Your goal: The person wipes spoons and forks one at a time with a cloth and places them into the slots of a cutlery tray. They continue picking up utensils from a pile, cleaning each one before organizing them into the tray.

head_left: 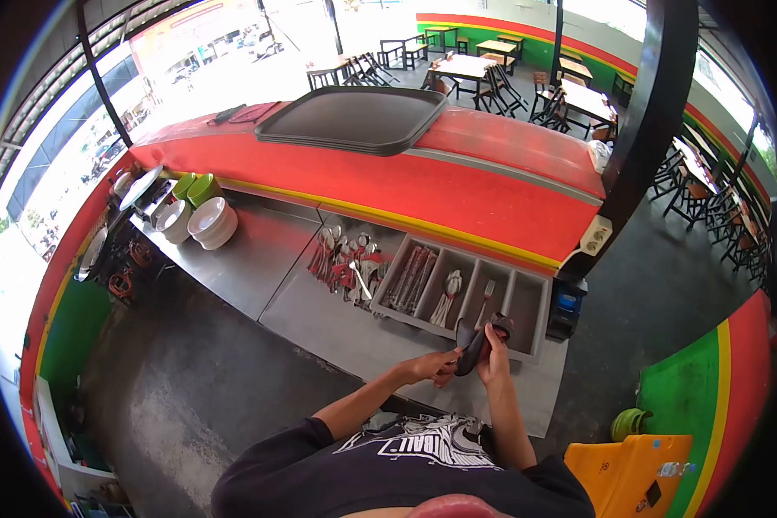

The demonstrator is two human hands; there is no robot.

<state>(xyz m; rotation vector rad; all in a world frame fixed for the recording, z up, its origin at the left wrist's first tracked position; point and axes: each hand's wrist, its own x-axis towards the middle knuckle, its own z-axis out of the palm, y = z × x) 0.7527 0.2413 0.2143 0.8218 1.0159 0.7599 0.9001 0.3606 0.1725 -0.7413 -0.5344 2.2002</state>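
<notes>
Both my hands meet over the counter's front edge, just in front of a grey cutlery tray (540, 321). My right hand (495, 356) is closed on a dark cloth (470, 348) that looks folded. My left hand (438, 366) is closed at the cloth's left side; whether it also grips a piece of cutlery is hidden. The tray's compartments hold wrapped cutlery (411, 278) at the left, spoons (446, 299) beside it, and a fork (488, 294) further right. Left of the tray lies a loose heap of spoons and forks (349, 266), some with red parts.
White bowls (212, 224) and green containers (203, 190) stand at the counter's left end. Dark serving trays (354, 116) lie on the red ledge behind. A black post (656, 104) with a socket (595, 236) rises at the right, above a dark box (566, 306). An orange chair (628, 475) is lower right.
</notes>
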